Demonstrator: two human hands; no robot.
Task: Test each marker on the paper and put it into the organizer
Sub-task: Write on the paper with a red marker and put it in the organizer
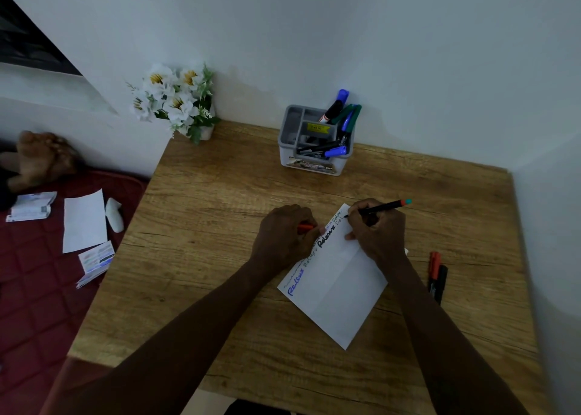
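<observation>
My right hand (377, 229) grips marker (380, 208), tip on paper (339, 289) mid-frame; my left hand (283, 235) pinches orange cap (305, 227), pinning paper. If I slacken, paper likely slides, smearing.

**Dim, diffuse room light; wide-angle bending at the margins**

The room stands dim and bluish-grey under soft, diffuse light. The white wall (408, 37) reads grey and darkens toward the right-hand corner. The paper (339, 289) is the brightest surface on the table (204, 210), one half a shade lighter across its fold. Both forearms (188, 320) fall almost black, their detail lost. The table's edges splay and bow toward the margins, and the flowers (176, 100) look slightly soft.
</observation>
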